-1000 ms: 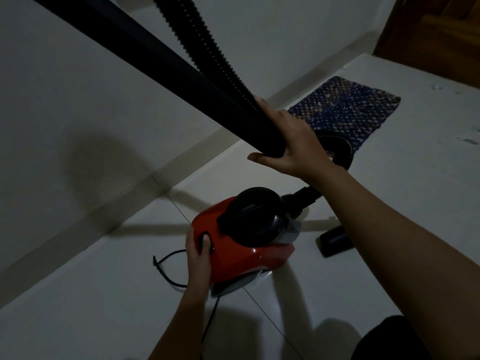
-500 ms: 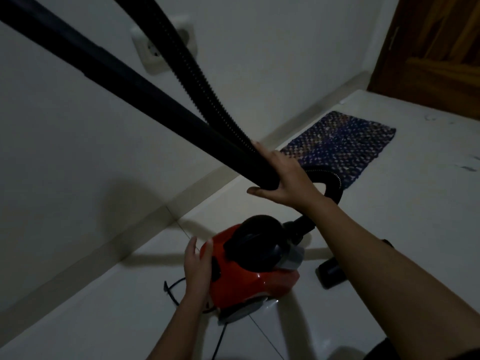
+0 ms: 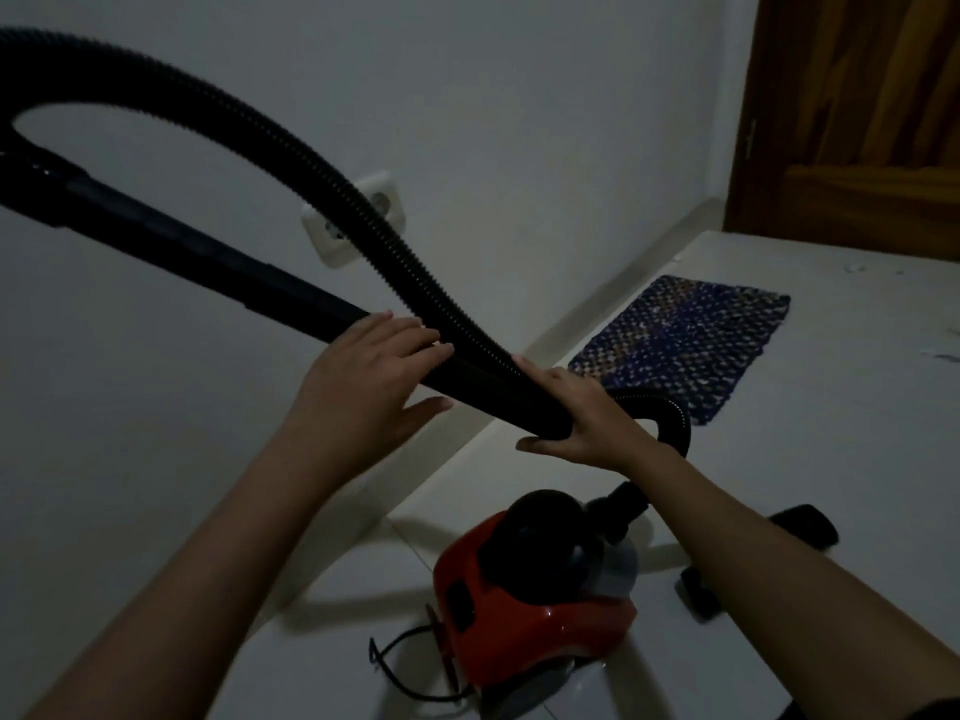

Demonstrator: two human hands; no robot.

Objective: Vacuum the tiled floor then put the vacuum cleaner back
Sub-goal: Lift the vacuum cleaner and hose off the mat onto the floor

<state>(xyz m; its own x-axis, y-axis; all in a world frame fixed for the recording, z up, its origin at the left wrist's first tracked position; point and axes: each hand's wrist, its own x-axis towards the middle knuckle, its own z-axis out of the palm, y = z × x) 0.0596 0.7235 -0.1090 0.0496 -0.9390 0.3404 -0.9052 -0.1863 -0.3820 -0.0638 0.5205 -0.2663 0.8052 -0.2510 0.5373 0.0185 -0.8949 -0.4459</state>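
Note:
A red and black vacuum cleaner (image 3: 540, 610) sits on the white tiled floor (image 3: 779, 459) near the wall. Its black rigid tube (image 3: 208, 262) runs up to the left, and the ribbed hose (image 3: 322, 174) loops over it and down to the body. My right hand (image 3: 582, 413) is wrapped around the lower end of the tube. My left hand (image 3: 374, 366) rests on the tube just left of it, fingers spread over the top, thumb below and apart. A black floor nozzle (image 3: 701, 595) lies right of the body, partly behind my right forearm.
A double wall socket (image 3: 358, 215) is on the white wall behind the hose. A blue woven mat (image 3: 685, 350) lies by the skirting. A wooden door (image 3: 857, 122) stands at the top right. The black power cord (image 3: 395, 667) curls on the floor left of the body.
My left hand has left the vacuum body and risen to the tube beside my right hand. The view has tilted up, so the body now sits lower in view.

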